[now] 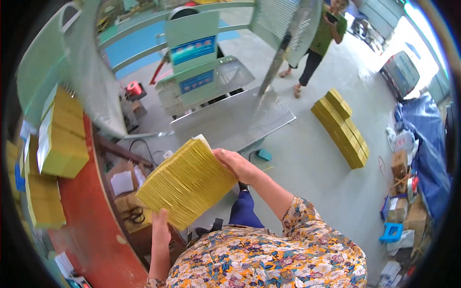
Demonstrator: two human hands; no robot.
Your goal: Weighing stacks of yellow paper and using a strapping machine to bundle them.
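Observation:
A thick stack of yellow paper [187, 182] is held tilted in front of my body, its layered edges facing up. My right hand [235, 164] grips the stack at its upper right side, near a white slip that sticks out at the top corner. Against the lower left side rests my left hand [162, 228], with some of its fingers hidden by the paper. The stack is above the floor, between a red table and a metal bench.
On the red table [96, 235] at left lie yellow paper bundles [67, 139]. Ahead stands a pale green machine [192, 62] with a metal bench [235, 120]. Yellow blocks [341, 129] lie on the floor at right. Scissors [136, 216] rest on a carton. A person [321, 43] stands far right.

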